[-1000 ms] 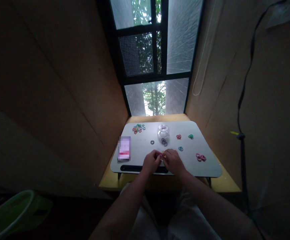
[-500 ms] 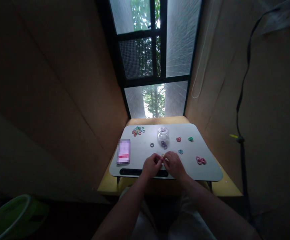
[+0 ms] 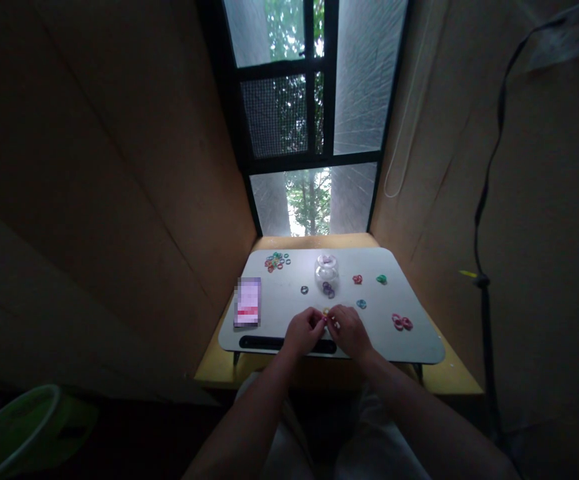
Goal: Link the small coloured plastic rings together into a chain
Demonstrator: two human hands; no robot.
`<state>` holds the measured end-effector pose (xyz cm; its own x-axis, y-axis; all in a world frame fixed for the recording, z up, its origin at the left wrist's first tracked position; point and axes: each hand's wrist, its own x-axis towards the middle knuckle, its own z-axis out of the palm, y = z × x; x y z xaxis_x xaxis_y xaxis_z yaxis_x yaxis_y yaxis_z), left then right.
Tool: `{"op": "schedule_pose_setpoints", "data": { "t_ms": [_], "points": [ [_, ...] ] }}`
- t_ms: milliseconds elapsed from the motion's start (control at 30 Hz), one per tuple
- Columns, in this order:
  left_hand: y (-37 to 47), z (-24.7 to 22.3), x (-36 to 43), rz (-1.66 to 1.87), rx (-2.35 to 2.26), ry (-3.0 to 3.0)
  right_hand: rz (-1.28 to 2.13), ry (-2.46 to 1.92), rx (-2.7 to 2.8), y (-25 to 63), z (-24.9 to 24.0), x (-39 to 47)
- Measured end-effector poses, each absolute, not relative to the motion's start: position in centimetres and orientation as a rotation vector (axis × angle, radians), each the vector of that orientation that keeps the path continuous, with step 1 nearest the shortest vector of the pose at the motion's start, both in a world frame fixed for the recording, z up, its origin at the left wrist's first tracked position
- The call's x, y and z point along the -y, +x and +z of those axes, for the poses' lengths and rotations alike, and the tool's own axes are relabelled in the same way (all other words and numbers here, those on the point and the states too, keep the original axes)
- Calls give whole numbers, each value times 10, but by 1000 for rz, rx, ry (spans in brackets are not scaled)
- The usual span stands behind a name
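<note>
My left hand (image 3: 305,331) and my right hand (image 3: 348,328) meet over the near middle of the white lap table (image 3: 279,313). Both are closed, fingertips pinching a small pink hair tie (image 3: 325,319) between them; the fingers cover most of it. Just behind the fingertips is a yellow hair tie (image 3: 326,311), partly hidden. Purple hair ties (image 3: 328,291) lie beyond, at the foot of a clear round jar (image 3: 326,270). To the right of my hands is a light-blue hair tie cluster (image 3: 361,304), and a dark ring (image 3: 304,290) lies to their left.
A mixed pile of hair ties (image 3: 276,262) sits at the far left, with a lit, blurred phone (image 3: 248,303) nearer. Red (image 3: 357,279), green (image 3: 381,279) and pink clusters (image 3: 402,323) are on the right. A black slot (image 3: 262,343) runs along the near edge.
The fingertips have shifted very slightly around the small pink hair tie. The view has moved a little; the things on the table stay where they were.
</note>
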<state>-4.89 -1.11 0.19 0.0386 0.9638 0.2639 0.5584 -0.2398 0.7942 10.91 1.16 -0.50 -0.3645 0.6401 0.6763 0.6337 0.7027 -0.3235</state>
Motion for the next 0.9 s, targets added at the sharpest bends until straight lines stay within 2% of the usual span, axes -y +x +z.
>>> {"op": "schedule_pose_setpoints", "data": {
  "t_ms": [900],
  "points": [
    [-49, 3, 13, 1126, -1486, 1818, -10, -946, 2057, 106, -11, -10]
  ]
}}
